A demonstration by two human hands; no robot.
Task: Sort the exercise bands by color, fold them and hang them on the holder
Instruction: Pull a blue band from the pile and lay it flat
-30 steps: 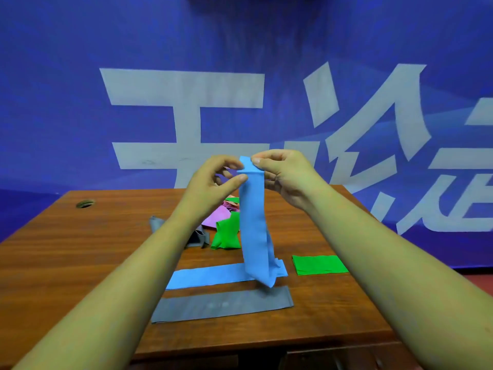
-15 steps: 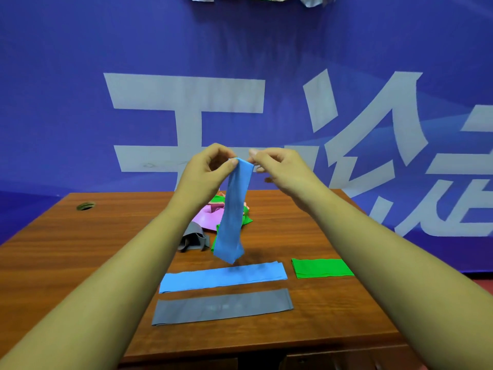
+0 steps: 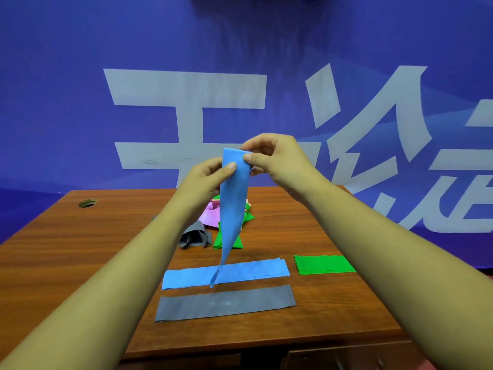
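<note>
Both hands are raised above the middle of a wooden table [image 3: 80, 263], and between them hangs a blue band [image 3: 233, 206]. The left hand [image 3: 205, 180] pinches the band's left edge near the top between thumb and fingers. The right hand [image 3: 277, 158] pinches the top right corner with its thumb and forefinger, slightly higher than the left. The band hangs straight down from the two grips, narrowing as it twists, and its lower tip ends over the flat bands below; whether it touches them cannot be told.

On the near part of the table a flat blue band [image 3: 226, 273] lies stretched left to right. Just nearer, and parallel to it, lies a flat grey band [image 3: 226, 303]. To the right of the flat blue one, apart from it, sits a folded green band [image 3: 324, 264].

Farther back, behind the hanging band, is a loose heap: a crumpled grey band [image 3: 194, 236] on the left, a pink band [image 3: 210, 216] behind it, and a crumpled green band [image 3: 234, 240] partly hidden by the hanging blue one.

A round hole [image 3: 87, 202] sits in the far left corner of the table. Behind the table hangs a blue banner [image 3: 80, 49] with large pale characters.
</note>
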